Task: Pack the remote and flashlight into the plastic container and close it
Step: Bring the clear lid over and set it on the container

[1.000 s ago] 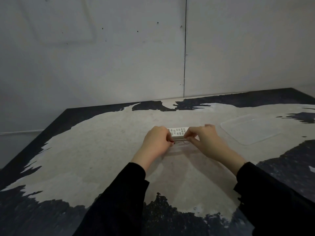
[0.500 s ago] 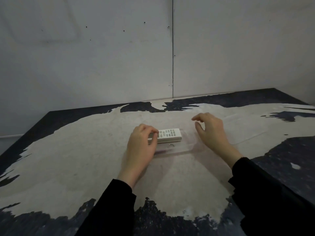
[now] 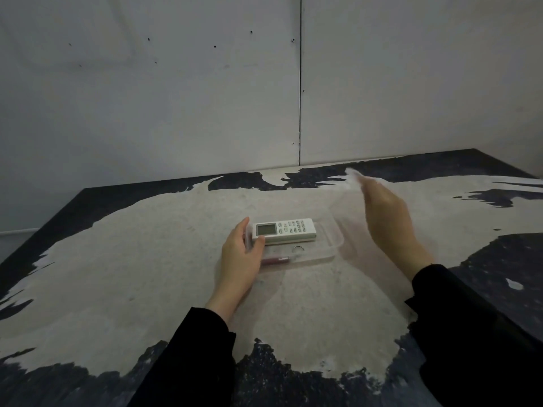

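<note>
A white remote [image 3: 284,230] lies inside the clear plastic container [image 3: 337,242] at the middle of the table. In front of it in the container rests a small dark red flashlight [image 3: 275,260] with a metal ring [image 3: 297,248]. My left hand [image 3: 239,255] grips the container's left end, thumb at the remote's display end. My right hand [image 3: 386,221] is raised to the right of the container and holds the clear lid [image 3: 349,188], which is blurred and tilted up off the table.
The table [image 3: 147,259] has a worn pale top with dark patches at its edges. A grey wall [image 3: 264,98] rises just behind its far edge. A small white scrap [image 3: 513,284] lies at the right.
Both hands left the remote, which now rests in the container. My left hand moved to the container's left end. My right hand went right, took the lid and lifted it off the table.
</note>
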### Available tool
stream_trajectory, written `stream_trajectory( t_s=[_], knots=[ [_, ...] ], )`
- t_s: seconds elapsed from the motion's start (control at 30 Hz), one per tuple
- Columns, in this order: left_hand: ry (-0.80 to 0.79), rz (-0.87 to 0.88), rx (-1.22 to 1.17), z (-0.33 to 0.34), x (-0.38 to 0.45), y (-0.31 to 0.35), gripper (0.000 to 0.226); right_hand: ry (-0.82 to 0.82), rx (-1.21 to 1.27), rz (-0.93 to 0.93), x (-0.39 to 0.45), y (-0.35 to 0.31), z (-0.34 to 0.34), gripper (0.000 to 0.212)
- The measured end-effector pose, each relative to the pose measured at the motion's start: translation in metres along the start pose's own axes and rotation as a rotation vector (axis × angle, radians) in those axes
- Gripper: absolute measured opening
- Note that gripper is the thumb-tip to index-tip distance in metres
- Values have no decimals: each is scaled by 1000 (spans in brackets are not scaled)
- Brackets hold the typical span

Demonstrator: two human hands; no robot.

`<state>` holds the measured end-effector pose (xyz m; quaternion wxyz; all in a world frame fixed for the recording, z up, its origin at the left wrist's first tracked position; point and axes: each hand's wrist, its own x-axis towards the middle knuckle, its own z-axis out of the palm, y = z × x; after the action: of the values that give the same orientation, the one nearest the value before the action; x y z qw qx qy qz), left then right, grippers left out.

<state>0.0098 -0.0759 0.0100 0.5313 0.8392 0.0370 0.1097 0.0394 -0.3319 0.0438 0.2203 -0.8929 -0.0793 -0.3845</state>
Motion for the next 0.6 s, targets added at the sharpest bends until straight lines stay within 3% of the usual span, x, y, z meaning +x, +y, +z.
stream_trajectory(
  t_s=[0.07, 0.13, 0.23, 0.4, 0.53, 0.6],
  knots=[
    [-5, -4, -8, 0, 0, 1, 51, 259, 331, 31, 7, -14, -15, 26],
    [-1, 15, -7, 0, -1, 3, 50, 405, 732, 278, 15, -23, -23, 27],
    [22, 37, -20, -1, -3, 5, 45, 321, 1137, 635, 19, -26, -18, 30],
    [30, -16, -222, -1, -3, 9, 47, -90, 1023, 862, -4, -31, 17, 36],
    [36, -13, -216, 0, -3, 8, 31, -152, 665, 663, -10, -39, 24, 32],
    [20, 34, -138, 0, -2, 4, 39, -228, 464, 525, -14, -42, 24, 33]
  ],
)
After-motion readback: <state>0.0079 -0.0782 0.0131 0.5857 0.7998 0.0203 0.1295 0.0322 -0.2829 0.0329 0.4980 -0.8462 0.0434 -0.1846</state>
